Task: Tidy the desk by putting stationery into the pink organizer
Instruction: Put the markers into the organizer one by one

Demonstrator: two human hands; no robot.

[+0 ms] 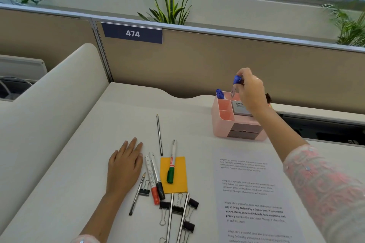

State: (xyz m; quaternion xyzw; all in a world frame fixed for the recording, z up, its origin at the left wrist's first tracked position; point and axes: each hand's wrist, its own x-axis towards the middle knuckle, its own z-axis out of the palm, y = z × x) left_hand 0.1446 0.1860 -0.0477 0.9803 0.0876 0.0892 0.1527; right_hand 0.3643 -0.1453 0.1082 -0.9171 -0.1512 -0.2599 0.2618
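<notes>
Blue-capped and clear-barrelled, the plastic pen (235, 87) hangs cap-up from the pinching fingertips of the right hand (249, 92), its lower end just over a rear compartment of the pink plastic organizer (236, 119) at the far side of the pale counter (122, 108). I judge the chief risk is a bad drop: let go while tilted, the smooth, slim barrel could strike a thin divider and skip out over the rim, or land in the wrong cell. Beside it, two other blue-capped pens (219, 93) already stand in the back-left corner cell, and a grey boxed item (240, 108) fills the large cell; a careless wrist could knock either, or nudge the light, boxy organizer itself, whose two grey drawers (244, 133) face the person. Farther out, the left hand (126, 161) lies flat and relaxed on the counter, holding nothing, touching a loose heap of round-bodied things that would roll at a brush: a red-capped white marker (151, 179), a black-capped white marker (158, 177), a green-capped pen (171, 163) lying across a yellow square sticky pad (174, 185), and two slim grey pencils (159, 134). Black metal binder clips (178, 210) and a printed paper sheet (254, 199) lie nearer the person.
</notes>
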